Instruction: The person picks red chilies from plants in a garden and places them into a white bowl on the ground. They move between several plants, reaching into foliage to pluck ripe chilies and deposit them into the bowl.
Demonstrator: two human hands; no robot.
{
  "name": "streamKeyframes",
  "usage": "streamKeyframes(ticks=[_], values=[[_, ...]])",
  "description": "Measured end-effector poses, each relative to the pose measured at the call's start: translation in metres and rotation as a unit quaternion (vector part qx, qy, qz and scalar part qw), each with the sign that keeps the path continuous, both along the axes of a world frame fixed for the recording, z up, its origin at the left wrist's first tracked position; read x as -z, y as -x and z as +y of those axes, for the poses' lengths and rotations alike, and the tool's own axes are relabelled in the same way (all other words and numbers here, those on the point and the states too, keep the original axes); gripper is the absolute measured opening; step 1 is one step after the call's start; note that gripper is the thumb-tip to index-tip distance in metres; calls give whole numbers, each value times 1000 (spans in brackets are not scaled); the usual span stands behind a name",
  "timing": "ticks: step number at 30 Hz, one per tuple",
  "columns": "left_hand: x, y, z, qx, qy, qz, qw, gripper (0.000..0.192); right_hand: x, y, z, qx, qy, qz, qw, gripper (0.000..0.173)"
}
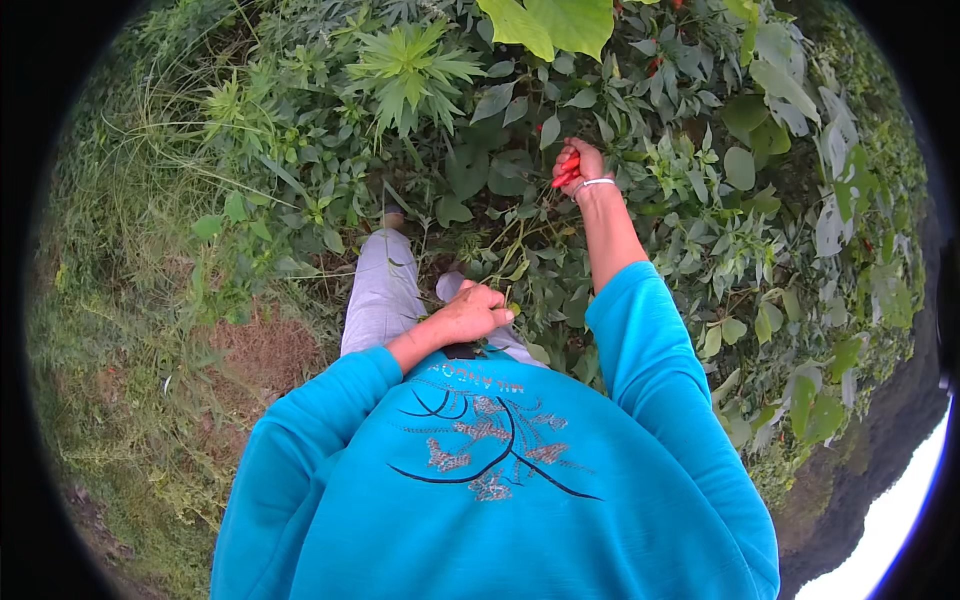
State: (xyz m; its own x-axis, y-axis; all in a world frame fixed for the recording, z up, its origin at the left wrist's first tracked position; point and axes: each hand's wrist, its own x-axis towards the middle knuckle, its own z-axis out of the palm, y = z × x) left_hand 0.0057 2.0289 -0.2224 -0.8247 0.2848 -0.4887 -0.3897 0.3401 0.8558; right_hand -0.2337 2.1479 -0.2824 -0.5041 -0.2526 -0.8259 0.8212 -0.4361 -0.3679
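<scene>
My right hand (579, 165), with a pale bracelet at the wrist, is closed around several red chili peppers (567, 172) among the leaves at upper centre right. Lower down, close to my waist, my left hand (474, 309) is curled beside a thin green stem of a pepper plant (517, 244); whether it grips the stem cannot be told. More red peppers (655, 66) hang in the foliage above my right hand.
Dense pepper foliage (727, 240) spreads ahead and to the right. A tall weed with jagged leaves (409, 75) stands ahead. Broad leaves (574, 22) overhang the top edge. Long grass (157, 165) and a patch of dry brown plant matter (262, 349) lie to the left.
</scene>
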Motion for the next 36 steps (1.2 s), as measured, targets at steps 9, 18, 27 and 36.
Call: streamKeyframes(ticks=[9, 18, 27, 36], values=[[13, 3, -20, 43, 20, -58, 997, 29, 21, 8, 9, 20, -74, 72, 994, 8], [19, 18, -31, 27, -13, -89, 996, 28, 24, -18, -18, 139, -180, 183, 956, 8], [32, 8, -46, 5, -13, -134, 991, 28, -114, -93, -59, -65, -411, 364, 833, 20], [37, 3, -45, -18, -15, -110, 994, 28, -31, -51, -33, -224, -201, 73, 951, 13]])
